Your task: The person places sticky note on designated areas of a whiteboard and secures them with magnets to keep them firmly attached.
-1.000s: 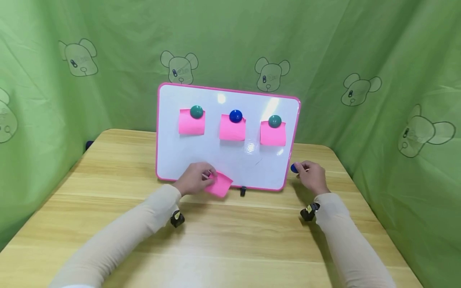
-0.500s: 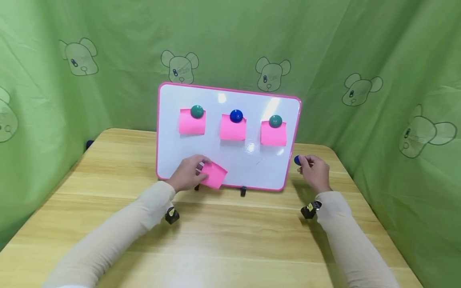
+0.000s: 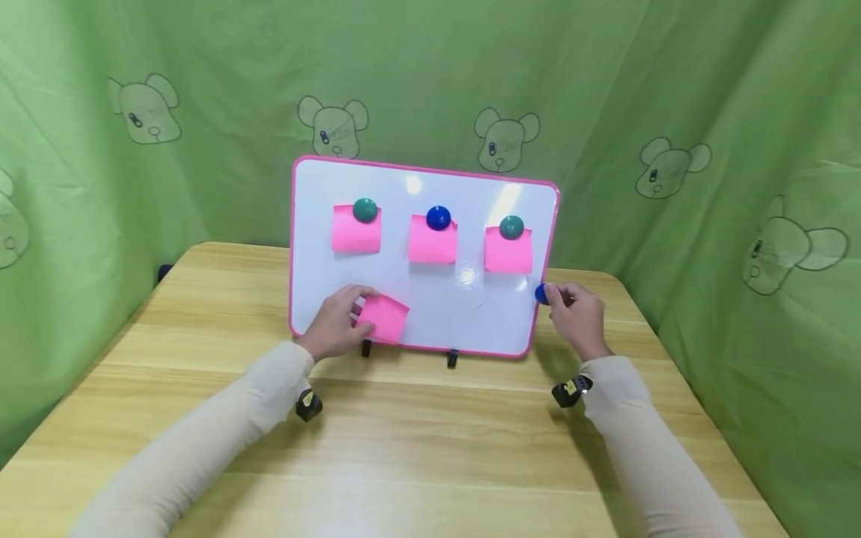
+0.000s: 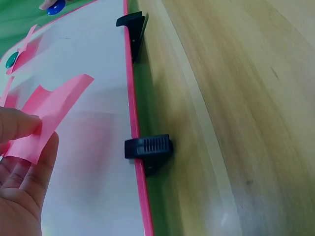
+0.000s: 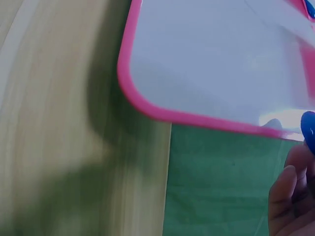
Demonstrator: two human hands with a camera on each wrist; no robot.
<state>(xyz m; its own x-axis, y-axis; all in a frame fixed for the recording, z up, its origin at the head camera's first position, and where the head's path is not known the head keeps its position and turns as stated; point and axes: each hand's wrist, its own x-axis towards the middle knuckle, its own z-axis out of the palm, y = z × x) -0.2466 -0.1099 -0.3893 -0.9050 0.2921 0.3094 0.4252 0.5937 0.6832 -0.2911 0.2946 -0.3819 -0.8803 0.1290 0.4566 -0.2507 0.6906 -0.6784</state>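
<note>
My left hand (image 3: 338, 323) pinches a pink sticky note (image 3: 386, 319) by its left side, in front of the lower left of a pink-framed whiteboard (image 3: 464, 321). The left wrist view shows this note (image 4: 47, 115) bent between thumb and fingers, its far end apart from the board. At the board's right edge, my right hand (image 3: 580, 317) holds a round blue magnet (image 3: 541, 294) between thumb and fingers. Three pink notes hang in a row on the board, under a left green magnet (image 3: 365, 210), a middle blue magnet (image 3: 439, 217) and a right green magnet (image 3: 511, 227).
The board leans upright on a wooden table (image 3: 430, 441). Black clip feet (image 4: 149, 146) grip its bottom edge and jut toward me. A green curtain (image 3: 430, 60) with bear-head drawings surrounds the table at the back and sides.
My left hand has moved left and up with the pink note, uncovering the left clip foot. My right hand has risen with the blue magnet, swung slightly right, then come back left to the board's edge.
</note>
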